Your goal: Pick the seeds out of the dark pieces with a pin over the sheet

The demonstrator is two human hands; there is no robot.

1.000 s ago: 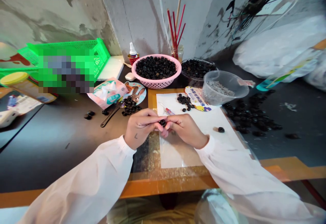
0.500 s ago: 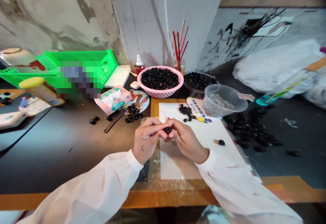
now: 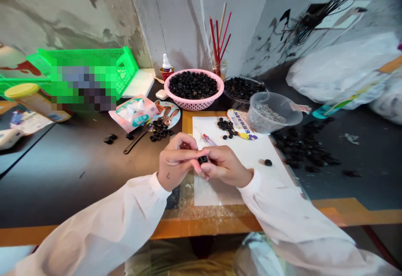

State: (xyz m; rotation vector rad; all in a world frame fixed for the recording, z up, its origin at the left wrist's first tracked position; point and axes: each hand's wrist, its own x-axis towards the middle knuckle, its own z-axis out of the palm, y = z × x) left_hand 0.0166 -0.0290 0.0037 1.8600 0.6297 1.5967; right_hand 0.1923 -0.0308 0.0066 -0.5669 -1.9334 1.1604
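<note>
A small black ring-shaped piece (image 3: 202, 159) is pinched between the fingertips of my left hand (image 3: 176, 163) and my right hand (image 3: 224, 166), above a white paper sheet (image 3: 220, 192). Its exact shape is partly hidden by my fingers. Beyond my hands, a small heap of similar black pieces (image 3: 226, 127) lies on the sheet, next to a syringe with a red tip (image 3: 205, 138). One lone piece (image 3: 268, 162) sits to the right.
A pink basket (image 3: 194, 104) and a glass bowl (image 3: 243, 88) hold black pieces. A transparent bowl (image 3: 270, 112) holds grey bits. Loose black pieces (image 3: 301, 150) cover the table's right side, and another heap (image 3: 160, 129) lies left, beside a black-handled tool (image 3: 136, 140).
The whole scene has shifted slightly up in view as my head moved. My hands stay close together, still pinching the black piece.
</note>
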